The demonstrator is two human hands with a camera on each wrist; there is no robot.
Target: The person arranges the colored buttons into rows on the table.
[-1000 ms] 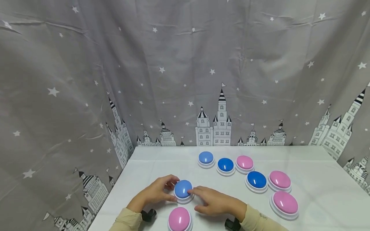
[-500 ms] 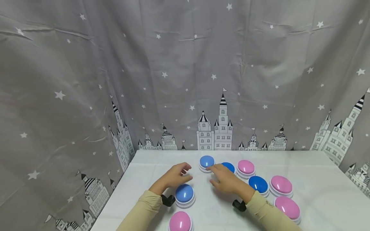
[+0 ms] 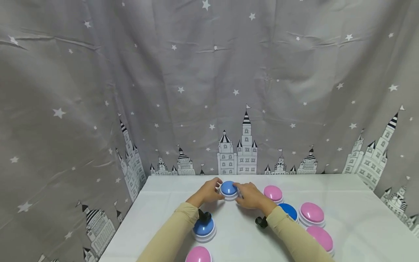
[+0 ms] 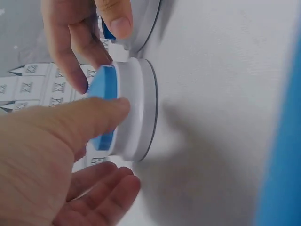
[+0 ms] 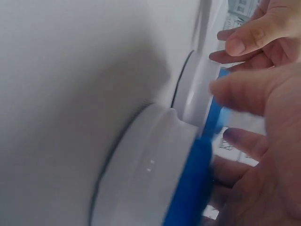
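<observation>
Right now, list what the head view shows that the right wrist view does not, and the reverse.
Only the head view: four pink buttons, the near light blue button, the dark blue button by the right sleeve, the left sleeve, and stars on the curtain.

Only the right wrist view: the dark blue cap beside the right hand, which covers it in the head view.

Both: the right hand, the left hand, the far light blue button between them, the table and the curtain's building drawings.
</observation>
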